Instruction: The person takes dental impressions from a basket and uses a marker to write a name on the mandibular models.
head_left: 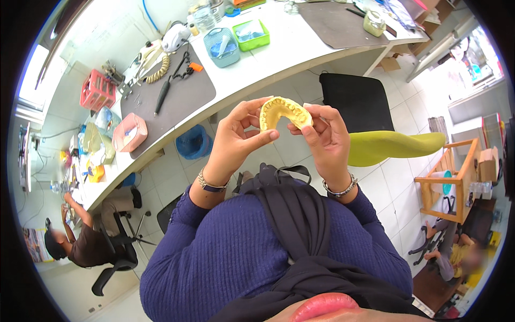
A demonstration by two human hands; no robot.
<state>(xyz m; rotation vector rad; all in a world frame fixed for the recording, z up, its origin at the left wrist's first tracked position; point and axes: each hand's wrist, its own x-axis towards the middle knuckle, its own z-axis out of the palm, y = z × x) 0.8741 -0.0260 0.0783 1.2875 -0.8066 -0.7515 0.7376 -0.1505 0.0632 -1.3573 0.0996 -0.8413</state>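
Between my two hands is a yellow dental cast [283, 109], a horseshoe-shaped arch with a row of teeth along its outer curve. My left hand [244, 131] grips one end of the arch, its thumb lying along the inner side and the fingers behind. The other end is pinched by my right hand [326, 134], thumb in front and fingers curled around the back. The cast is held up in the air before my chest, with its curved front away from me. Parts of both ends are hidden by my fingers.
A white workbench [252, 67] curves ahead, bearing a dark mat [182, 91], a black handpiece [162, 96], a blue basket [221, 48], a green basket [251, 35] and a pink basket [130, 132]. Below stand a blue bin [193, 142] and a black chair [357, 102]. One person [88, 236] sits left.
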